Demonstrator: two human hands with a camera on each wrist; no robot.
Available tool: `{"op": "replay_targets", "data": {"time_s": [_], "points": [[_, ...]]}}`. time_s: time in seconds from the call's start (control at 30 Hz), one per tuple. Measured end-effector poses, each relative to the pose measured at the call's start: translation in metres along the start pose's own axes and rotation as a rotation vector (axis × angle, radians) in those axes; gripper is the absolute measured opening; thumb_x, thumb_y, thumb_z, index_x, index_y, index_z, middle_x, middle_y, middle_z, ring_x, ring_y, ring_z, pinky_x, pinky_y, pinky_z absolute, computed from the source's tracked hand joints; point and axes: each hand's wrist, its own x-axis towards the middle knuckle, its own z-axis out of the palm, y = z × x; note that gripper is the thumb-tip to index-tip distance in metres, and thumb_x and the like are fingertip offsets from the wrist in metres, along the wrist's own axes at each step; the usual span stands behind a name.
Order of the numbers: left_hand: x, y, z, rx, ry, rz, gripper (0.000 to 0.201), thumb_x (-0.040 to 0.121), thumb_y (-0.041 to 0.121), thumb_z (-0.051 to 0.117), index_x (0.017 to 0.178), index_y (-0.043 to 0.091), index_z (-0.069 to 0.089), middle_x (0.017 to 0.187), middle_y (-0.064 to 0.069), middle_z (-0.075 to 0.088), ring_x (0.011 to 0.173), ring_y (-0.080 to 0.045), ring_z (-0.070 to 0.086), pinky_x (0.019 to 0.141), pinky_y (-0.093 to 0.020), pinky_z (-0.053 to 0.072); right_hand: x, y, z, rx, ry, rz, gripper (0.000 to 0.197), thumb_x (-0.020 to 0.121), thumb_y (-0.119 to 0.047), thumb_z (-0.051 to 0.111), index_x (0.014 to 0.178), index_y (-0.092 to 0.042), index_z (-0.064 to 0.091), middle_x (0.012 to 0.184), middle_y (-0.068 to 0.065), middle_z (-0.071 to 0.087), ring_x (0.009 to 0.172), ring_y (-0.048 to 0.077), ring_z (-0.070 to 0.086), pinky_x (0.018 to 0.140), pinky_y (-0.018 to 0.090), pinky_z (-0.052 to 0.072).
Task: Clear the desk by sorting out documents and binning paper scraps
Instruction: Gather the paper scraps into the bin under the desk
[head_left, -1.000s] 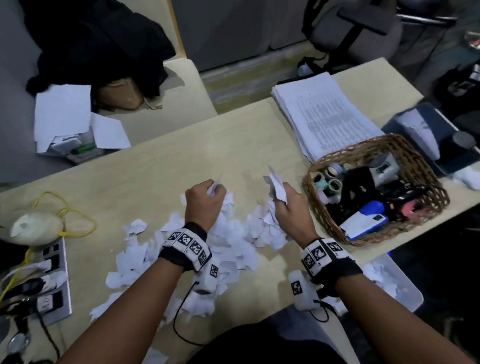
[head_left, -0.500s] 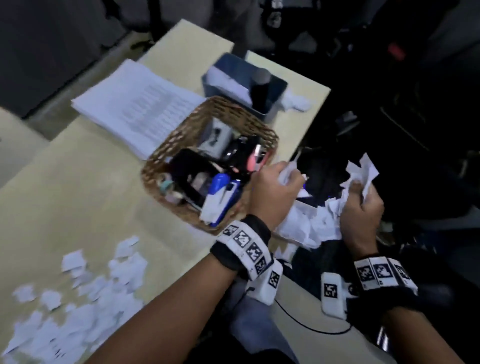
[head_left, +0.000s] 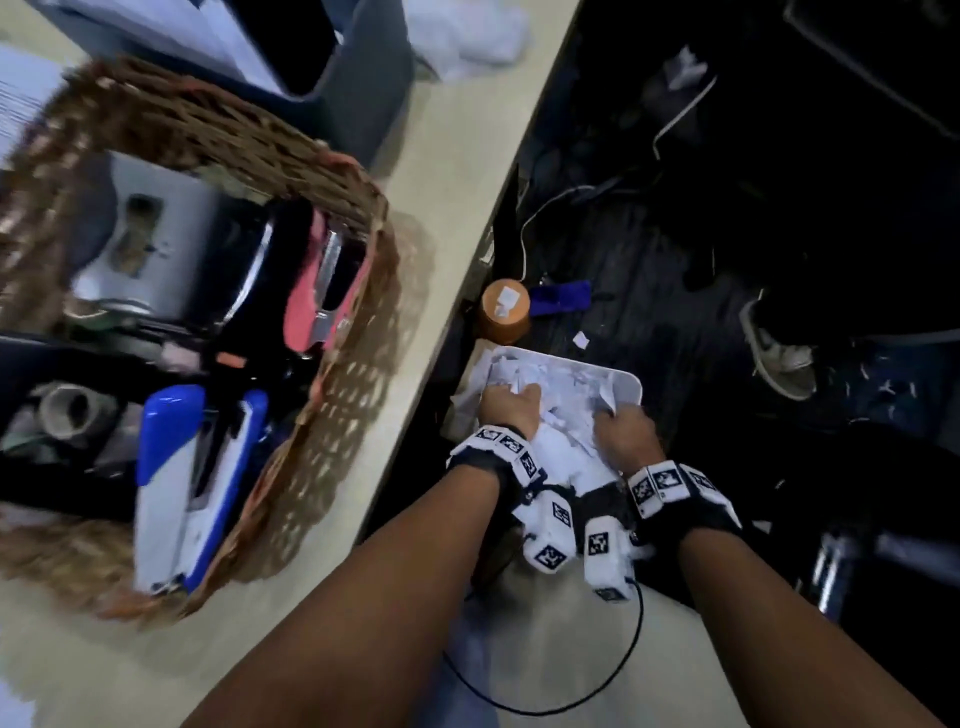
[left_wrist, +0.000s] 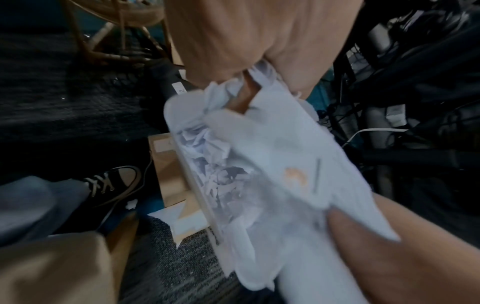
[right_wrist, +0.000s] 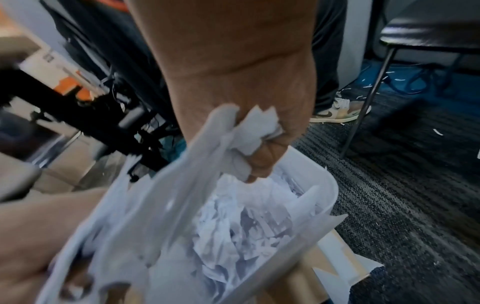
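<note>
While both hands (head_left: 563, 423) clutch scraps (head_left: 558, 447) over bin (head_left: 626, 382): light, limp, scatter-prone; best bunched in fists.

Clutter around my desk

A wicker basket (head_left: 332, 171) to my left holds a blue stapler (head_left: 187, 483) and a pink stapler (head_left: 322, 291); an orange cup (head_left: 505, 310) and someone's sneaker (head_left: 776, 353) sit on the dark carpet.

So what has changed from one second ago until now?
Both hands, the left hand and the right hand, carried their paper scraps from the desk down and to the right, over the white bin on the floor. Unchanged: the fingers grip the scraps as before, and the wicker basket stays on the desk.
</note>
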Motion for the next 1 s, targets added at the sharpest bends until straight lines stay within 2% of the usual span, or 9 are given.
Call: {"op": "replay_targets", "data": {"time_s": [0.13,0.27,0.37,0.43,0.57,0.73,0.87,0.93,1.0], "points": [[0.048,-0.006,0.025,0.102,-0.048,-0.09,0.04,0.093,0.026,0.055,0.122,0.0,0.058,0.127,-0.019,0.06,0.117,-0.035,0.055,0.092,-0.034,0.043,0.047,0.006,0.031,-0.059,-0.08,0.039,0.036,0.102,-0.014,0.037,0.125,0.009,0.053,0.13,0.026,0.055,0.122,0.038,0.051,0.096,0.035,0.039],[0.085,-0.015,0.042,0.17,-0.092,-0.089,0.039,0.099,0.027,0.045,0.131,0.008,0.053,0.138,-0.016,0.052,0.126,-0.036,0.049,0.103,-0.04,0.04,0.089,0.016,0.054,-0.215,-0.122,0.028,0.033,0.099,-0.013,0.042,0.118,0.008,0.057,0.121,0.027,0.059,0.114,0.04,0.055,0.09,0.036,0.043],[0.104,-0.025,0.049,0.237,-0.141,-0.082,0.057,0.094,0.038,0.05,0.143,0.012,0.04,0.146,-0.013,0.044,0.13,-0.034,0.045,0.108,-0.041,0.036,0.106,0.031,0.072,-0.205,-0.188,0.12,0.034,0.1,-0.016,0.042,0.124,0.006,0.054,0.126,0.026,0.056,0.118,0.039,0.053,0.095,0.037,0.042],[0.108,-0.028,0.05,0.252,-0.208,-0.085,0.06,0.089,0.038,0.055,0.141,0.013,0.041,0.144,-0.013,0.046,0.128,-0.034,0.047,0.106,-0.039,0.039,0.114,0.039,0.084,-0.114,-0.241,0.153,0.038,0.1,-0.022,0.044,0.126,0.004,0.052,0.125,0.024,0.057,0.119,0.039,0.053,0.098,0.038,0.041],[0.107,-0.032,0.045,0.234,-0.295,-0.061,0.055,0.097,0.045,0.043,0.14,0.011,0.044,0.147,-0.013,0.043,0.133,-0.031,0.042,0.108,-0.035,0.031,0.141,0.07,0.104,0.115,-0.298,0.177,0.088,0.069,-0.062,0.061,0.135,-0.004,0.048,0.13,0.018,0.058,0.113,0.038,0.059,0.098,0.049,0.048],[0.08,-0.026,0.028,0.157,-0.301,-0.045,0.07,0.095,0.065,0.024,0.149,0.022,0.035,0.156,-0.006,0.031,0.141,-0.025,0.031,0.117,-0.038,0.021,0.125,0.052,0.081,0.271,-0.325,0.143,0.098,0.052,-0.065,0.075,0.133,-0.014,0.056,0.133,0.005,0.058,0.116,0.028,0.058,0.101,0.04,0.044],[0.039,-0.004,0.0,0.151,-0.313,-0.03,0.063,0.1,0.057,0.021,0.152,0.022,0.024,0.16,-0.007,0.018,0.145,-0.028,0.022,0.119,-0.037,0.016,0.088,0.013,0.037,0.266,-0.344,0.082,0.066,0.069,-0.054,0.066,0.123,-0.016,0.064,0.134,0.005,0.059,0.118,0.027,0.058,0.105,0.041,0.043],[0.011,0.009,-0.016,0.201,-0.327,-0.006,0.063,0.101,0.055,0.019,0.151,0.017,0.027,0.158,-0.013,0.023,0.143,-0.03,0.027,0.117,-0.039,0.02,0.052,-0.01,0.008,0.184,-0.318,0.091,0.048,0.087,-0.045,0.06,0.124,-0.014,0.062,0.127,0.002,0.057,0.121,0.029,0.054,0.1,0.035,0.042],[-0.029,0.026,-0.039,0.233,-0.372,0.042,0.06,0.103,0.049,0.018,0.149,0.013,0.031,0.155,-0.018,0.028,0.141,-0.031,0.03,0.115,-0.037,0.024,0.02,-0.028,-0.019,0.097,-0.23,0.049,0.045,0.093,-0.039,0.056,0.125,-0.008,0.062,0.128,0.008,0.058,0.121,0.029,0.054,0.098,0.034,0.042]]}}
